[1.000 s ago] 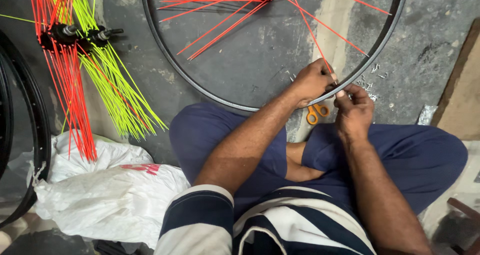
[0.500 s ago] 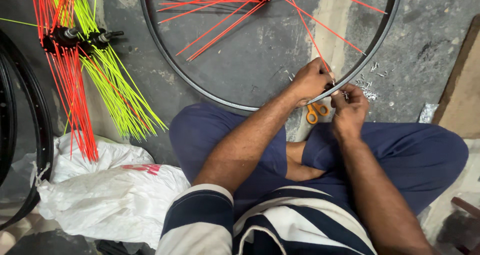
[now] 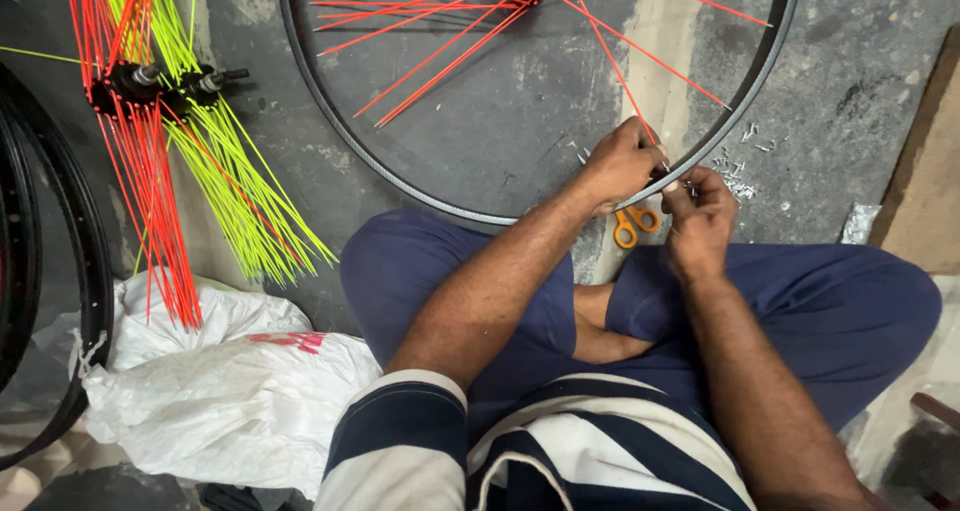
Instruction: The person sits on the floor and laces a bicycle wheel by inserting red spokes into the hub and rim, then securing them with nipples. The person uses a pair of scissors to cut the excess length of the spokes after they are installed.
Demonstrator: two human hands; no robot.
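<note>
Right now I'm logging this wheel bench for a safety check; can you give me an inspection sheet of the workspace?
Surface: bare grey concrete floor, stained.
Job's things: black wheel rim flat on the floor; red spokes fan from its hub.
Clutter: orange-handled scissors, small metal bits, white plastic bag, loose hubs with red and yellow-green spokes.
Hands: left hand and right hand pinch at the rim's near edge.
Cables: nothing seen.
Surroundings: more black rims on the left, brown board on the right.
</note>
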